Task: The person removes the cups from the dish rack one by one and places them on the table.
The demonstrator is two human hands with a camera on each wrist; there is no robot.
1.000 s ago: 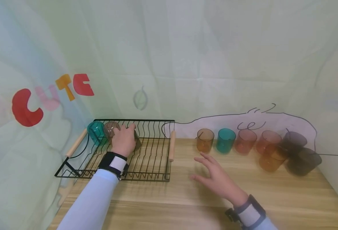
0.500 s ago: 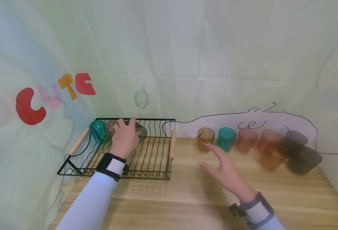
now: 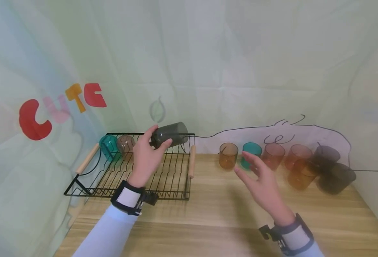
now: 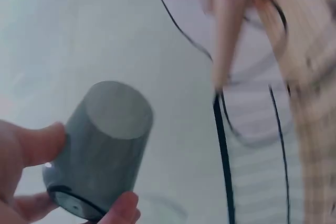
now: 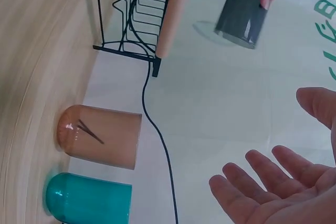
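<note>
Above wire rack (image 3: 192, 162), left hand (image 3: 146, 157) pinches grey cup (image 3: 171, 134) between fingers, long axis sideways, pointing right; right hand (image 3: 264, 184) apart, fingers loosely spread.

I see a pale cloth backdrop (image 3: 208, 53), CUTE letters (image 3: 61, 117) (red, pink, orange) at left, leaf outline (image 3: 157, 110), wood-grain tabletop (image 3: 195, 228).

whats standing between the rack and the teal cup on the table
An orange cup stands on the table between the rack and that teal cup; the head and right wrist views show it.
</note>
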